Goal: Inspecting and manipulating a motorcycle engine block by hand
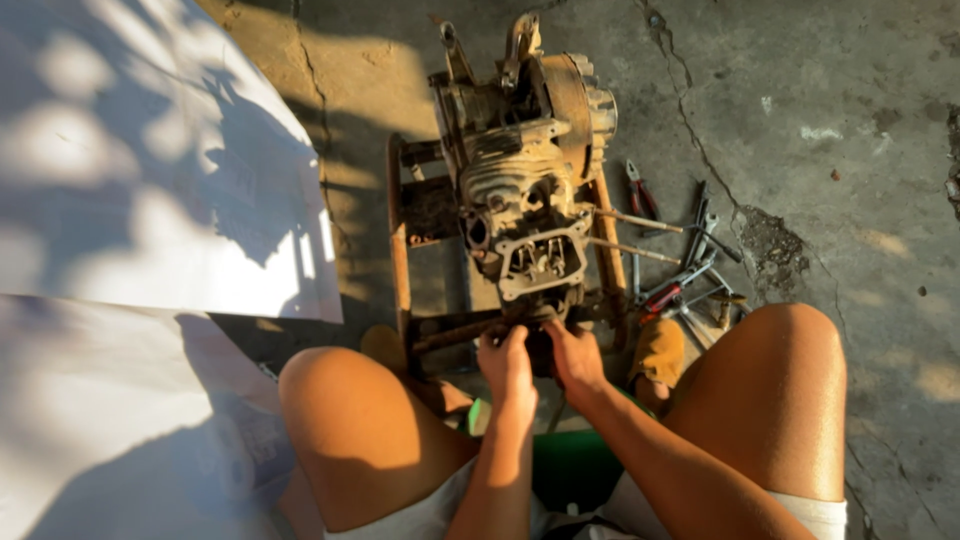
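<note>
Sitting with knees spread, you reach both forearms forward between your thighs. Your left hand (505, 362) curls its fingers at the lower edge of the engine (520, 170), and your right hand (574, 352) presses in just beside it, knuckles up. Whether either grip has closed on a part, you cannot tell; the fingertips are in shadow under the casting.

The engine is grimy and rust-brown, finned around the cylinder, its open valve box facing you. It sits on a rusty metal stand (400, 250) on the cracked concrete floor (820, 90).

Pliers (640, 192) and wrenches (690, 280) lie scattered right of the stand, near your right knee (790, 350). White sheets (150, 170) cover the ground to your left.
</note>
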